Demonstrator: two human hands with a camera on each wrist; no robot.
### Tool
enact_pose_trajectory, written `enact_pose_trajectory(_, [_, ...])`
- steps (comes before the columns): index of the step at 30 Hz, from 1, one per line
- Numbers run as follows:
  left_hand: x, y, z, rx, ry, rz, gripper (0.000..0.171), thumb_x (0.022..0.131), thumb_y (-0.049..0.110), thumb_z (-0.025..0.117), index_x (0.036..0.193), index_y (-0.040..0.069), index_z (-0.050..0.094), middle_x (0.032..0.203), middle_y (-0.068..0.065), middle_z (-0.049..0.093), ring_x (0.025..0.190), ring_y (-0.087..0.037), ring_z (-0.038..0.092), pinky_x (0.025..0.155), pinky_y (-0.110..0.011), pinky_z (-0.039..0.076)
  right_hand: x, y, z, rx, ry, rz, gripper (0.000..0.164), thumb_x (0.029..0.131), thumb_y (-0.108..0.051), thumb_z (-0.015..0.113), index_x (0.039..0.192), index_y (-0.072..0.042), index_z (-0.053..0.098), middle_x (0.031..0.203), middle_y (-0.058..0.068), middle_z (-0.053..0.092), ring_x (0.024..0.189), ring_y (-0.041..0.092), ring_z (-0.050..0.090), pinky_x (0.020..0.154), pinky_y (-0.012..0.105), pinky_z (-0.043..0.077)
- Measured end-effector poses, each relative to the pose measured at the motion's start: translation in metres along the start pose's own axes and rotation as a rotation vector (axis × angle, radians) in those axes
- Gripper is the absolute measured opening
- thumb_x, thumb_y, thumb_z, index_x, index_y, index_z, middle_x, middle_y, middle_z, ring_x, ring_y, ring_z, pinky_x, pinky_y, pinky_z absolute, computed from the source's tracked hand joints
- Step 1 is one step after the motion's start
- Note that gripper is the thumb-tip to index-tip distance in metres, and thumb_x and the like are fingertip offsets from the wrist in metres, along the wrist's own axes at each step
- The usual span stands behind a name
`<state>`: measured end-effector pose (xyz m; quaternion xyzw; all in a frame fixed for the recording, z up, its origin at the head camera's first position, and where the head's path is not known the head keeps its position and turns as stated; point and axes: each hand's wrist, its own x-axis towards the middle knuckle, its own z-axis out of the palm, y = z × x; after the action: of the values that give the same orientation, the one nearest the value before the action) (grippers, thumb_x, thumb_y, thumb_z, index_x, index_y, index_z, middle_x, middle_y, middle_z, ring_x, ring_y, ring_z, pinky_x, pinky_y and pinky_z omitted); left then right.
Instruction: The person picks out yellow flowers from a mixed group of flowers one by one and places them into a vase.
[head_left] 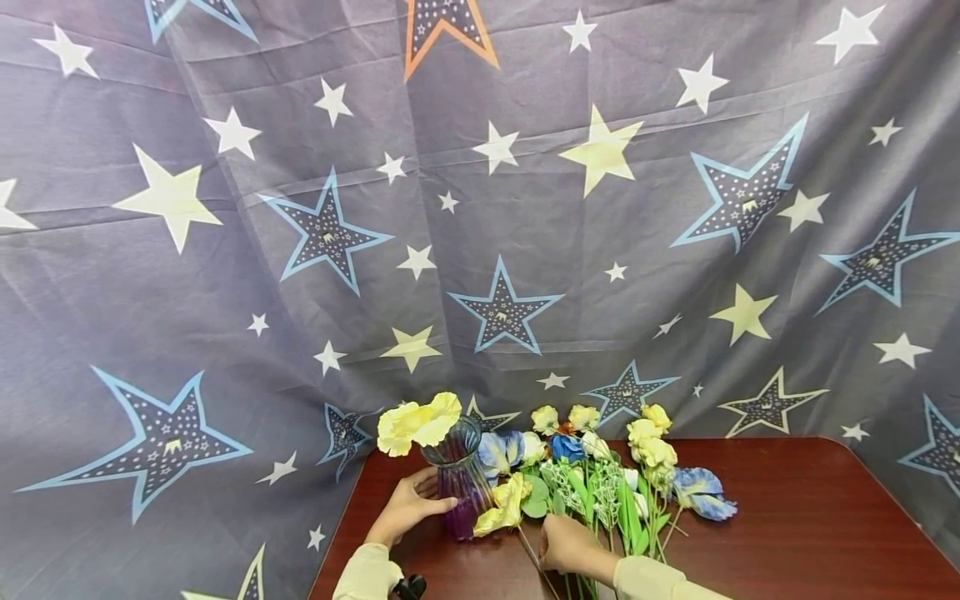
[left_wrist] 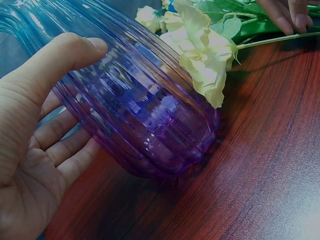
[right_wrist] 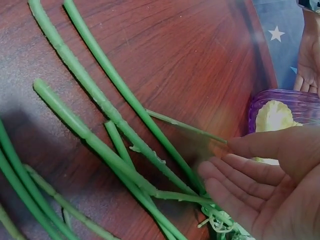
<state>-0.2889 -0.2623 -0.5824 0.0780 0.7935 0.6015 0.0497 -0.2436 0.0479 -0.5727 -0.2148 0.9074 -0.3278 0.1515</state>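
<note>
A ribbed glass vase (head_left: 459, 487), bluish at the mouth and purple at the base, stands at the table's left. My left hand (head_left: 411, 507) holds its side, the thumb on the near face and fingers round the back. In the left wrist view the vase (left_wrist: 145, 105) fills the middle. A yellow flower (head_left: 506, 504) lies beside the vase, its thin stem (right_wrist: 187, 125) running towards me. At that stem is my right hand (head_left: 570, 546), fingers fairly straight; whether they touch it is unclear. Another yellow flower (head_left: 420, 423) shows at the vase's mouth.
Several artificial flowers lie right of the vase: a dark blue flower (head_left: 567, 447), yellow blooms (head_left: 652, 450) and a pale blue flower (head_left: 703, 493). Their green stems (right_wrist: 90, 107) spread toward the near edge of the reddish-brown table (head_left: 795, 508). A star-patterned cloth (head_left: 525, 225) hangs behind.
</note>
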Motion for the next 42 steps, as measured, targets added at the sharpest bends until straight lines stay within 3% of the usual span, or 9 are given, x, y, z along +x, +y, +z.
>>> enact_pose_trajectory(7, [0.000, 0.000, 0.000, 0.004, 0.000, -0.012, 0.072, 0.076, 0.021, 0.079, 0.134, -0.002, 0.045, 0.129, -0.023, 0.054, 0.118, -0.036, 0.054, 0.096, -0.042, 0.049, 0.005, 0.003, 0.007, 0.004, -0.005, 0.032, 0.031, 0.067, 0.003, 0.065, 0.045, -0.016, 0.054, 0.037, -0.007, 0.050, 0.035, 0.011, 0.051, 0.036, 0.020, 0.022])
enact_pose_trajectory(14, [0.000, -0.002, 0.001, 0.006, -0.004, 0.002, 0.072, 0.077, 0.021, 0.078, 0.135, -0.004, 0.044, 0.129, -0.025, 0.053, 0.118, -0.036, 0.054, 0.095, -0.043, 0.049, 0.005, 0.002, 0.010, 0.040, -0.033, 0.051, 0.019, 0.069, -0.002, 0.074, 0.054, -0.008, 0.065, 0.047, 0.006, 0.061, 0.042, 0.018, 0.059, 0.037, 0.026, 0.044])
enact_pose_trajectory(19, [0.001, -0.003, 0.001, 0.014, 0.004, 0.000, 0.072, 0.076, 0.022, 0.079, 0.134, -0.004, 0.045, 0.129, -0.025, 0.053, 0.118, -0.037, 0.054, 0.095, -0.043, 0.049, 0.006, 0.002, 0.014, -0.008, -0.004, 0.070, 0.021, 0.069, -0.004, 0.076, 0.052, -0.010, 0.064, 0.045, 0.004, 0.060, 0.039, 0.013, 0.057, 0.037, 0.026, 0.045])
enact_pose_trajectory(27, [-0.002, 0.000, 0.001, 0.011, 0.019, -0.004, 0.073, 0.078, 0.018, 0.077, 0.136, -0.007, 0.041, 0.131, -0.029, 0.050, 0.120, -0.041, 0.051, 0.096, -0.047, 0.048, 0.008, 0.001, 0.017, 0.026, -0.020, 0.113, 0.020, 0.070, -0.002, 0.074, 0.055, -0.010, 0.064, 0.045, 0.004, 0.060, 0.042, 0.019, 0.060, 0.039, 0.028, 0.048])
enact_pose_trajectory(42, [0.000, -0.003, 0.000, 0.021, 0.009, 0.003, 0.071, 0.076, 0.022, 0.079, 0.134, -0.003, 0.045, 0.129, -0.025, 0.053, 0.119, -0.037, 0.053, 0.096, -0.043, 0.049, 0.008, 0.000, 0.017, 0.043, 0.003, 0.097, 0.021, 0.071, 0.000, 0.074, 0.055, -0.009, 0.064, 0.045, 0.006, 0.061, 0.040, 0.020, 0.060, 0.038, 0.027, 0.048])
